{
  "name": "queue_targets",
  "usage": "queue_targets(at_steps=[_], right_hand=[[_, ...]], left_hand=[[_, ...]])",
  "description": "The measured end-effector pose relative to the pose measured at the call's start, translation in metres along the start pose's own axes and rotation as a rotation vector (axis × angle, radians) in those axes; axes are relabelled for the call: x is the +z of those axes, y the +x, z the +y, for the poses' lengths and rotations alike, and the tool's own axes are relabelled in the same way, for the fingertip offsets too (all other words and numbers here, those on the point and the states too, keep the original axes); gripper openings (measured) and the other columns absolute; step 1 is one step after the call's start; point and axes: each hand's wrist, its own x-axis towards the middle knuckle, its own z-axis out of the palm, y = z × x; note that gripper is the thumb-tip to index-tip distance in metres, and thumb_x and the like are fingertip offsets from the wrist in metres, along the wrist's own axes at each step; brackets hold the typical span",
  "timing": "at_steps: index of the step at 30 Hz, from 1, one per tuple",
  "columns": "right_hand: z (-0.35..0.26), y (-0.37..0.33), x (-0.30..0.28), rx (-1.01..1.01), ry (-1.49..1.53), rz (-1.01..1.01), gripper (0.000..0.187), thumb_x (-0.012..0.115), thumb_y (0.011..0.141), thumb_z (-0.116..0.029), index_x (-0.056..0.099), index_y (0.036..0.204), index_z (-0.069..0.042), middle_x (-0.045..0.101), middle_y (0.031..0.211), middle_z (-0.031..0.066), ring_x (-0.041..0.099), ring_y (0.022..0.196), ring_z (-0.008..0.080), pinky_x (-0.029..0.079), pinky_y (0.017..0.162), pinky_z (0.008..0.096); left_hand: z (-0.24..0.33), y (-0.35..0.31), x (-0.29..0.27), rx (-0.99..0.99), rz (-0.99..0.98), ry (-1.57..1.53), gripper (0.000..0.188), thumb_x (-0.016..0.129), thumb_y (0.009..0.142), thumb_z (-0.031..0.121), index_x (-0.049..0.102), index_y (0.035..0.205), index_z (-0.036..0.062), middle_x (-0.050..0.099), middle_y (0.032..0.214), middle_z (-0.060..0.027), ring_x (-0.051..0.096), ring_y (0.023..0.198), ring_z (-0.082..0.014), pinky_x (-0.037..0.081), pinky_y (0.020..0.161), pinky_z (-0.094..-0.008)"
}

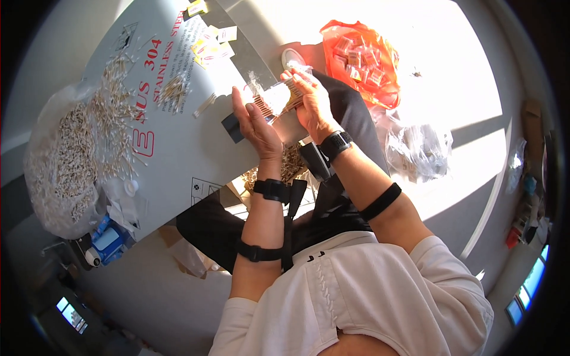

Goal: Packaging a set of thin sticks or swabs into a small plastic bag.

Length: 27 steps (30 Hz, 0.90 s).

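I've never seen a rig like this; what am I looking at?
There is no machine: these are a person's bare left hand and right hand. The picture comes from a wide fisheye camera on the person's head, looking down, so straight edges bend. Between them the hands hold a bundle of thin sticks, partly washed out by glare. The grey table bears loose cotton swabs, a clear bag of more, and small yellow packets. Beyond the right hand is an orange bag of small boxes.
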Motion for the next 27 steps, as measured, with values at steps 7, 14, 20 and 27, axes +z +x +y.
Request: queue_targets(at_steps=[7, 14, 20, 27], right_hand=[[0.002, -0.003, 0.001, -0.052, -0.001, -0.058, 0.028, 0.066, 0.088, -0.003, 0.057, 0.113, 0.006, 0.067, 0.104, 0.0158, 0.066, 0.096, 0.0236, 0.052, 0.089, 0.034], [-0.006, -0.009, -0.007, 0.041, 0.117, -0.058, 0.041, 0.065, 0.088, -0.004, 0.05, 0.125, 0.003, 0.062, 0.118, 0.0166, 0.061, 0.11, 0.0258, 0.048, 0.095, 0.0364], [-0.005, -0.013, 0.002, 0.075, 0.152, -0.106, 0.041, 0.064, 0.085, 0.0, 0.049, 0.123, 0.004, 0.06, 0.119, 0.0169, 0.058, 0.114, 0.0271, 0.047, 0.099, 0.0408], [-0.006, -0.005, -0.014, 0.067, 0.148, -0.193, 0.043, 0.066, 0.081, 0.0, 0.05, 0.121, 0.003, 0.062, 0.116, 0.0151, 0.058, 0.114, 0.0262, 0.046, 0.1, 0.042]], left_hand=[[0.004, -0.003, 0.019, -0.044, -0.008, 0.1, 0.062, 0.034, 0.103, 0.04, 0.027, 0.147, -0.0036, 0.03, 0.151, -0.022, 0.03, 0.139, -0.03, 0.025, 0.114, -0.0394], [0.014, -0.014, 0.022, -0.112, 0.054, -0.251, 0.068, 0.037, 0.102, 0.043, 0.016, 0.149, -0.0015, 0.022, 0.154, -0.0209, 0.025, 0.142, -0.0315, 0.021, 0.116, -0.043], [0.008, -0.013, 0.032, -0.103, -0.024, -0.291, 0.074, 0.039, 0.1, 0.047, 0.012, 0.15, -0.0018, 0.016, 0.156, -0.0213, 0.018, 0.144, -0.0317, 0.015, 0.117, -0.0437], [0.007, -0.015, 0.018, -0.052, 0.008, -0.163, 0.077, 0.04, 0.1, 0.048, 0.011, 0.149, -0.0033, 0.016, 0.155, -0.0247, 0.014, 0.146, -0.0345, 0.01, 0.119, -0.0481]])
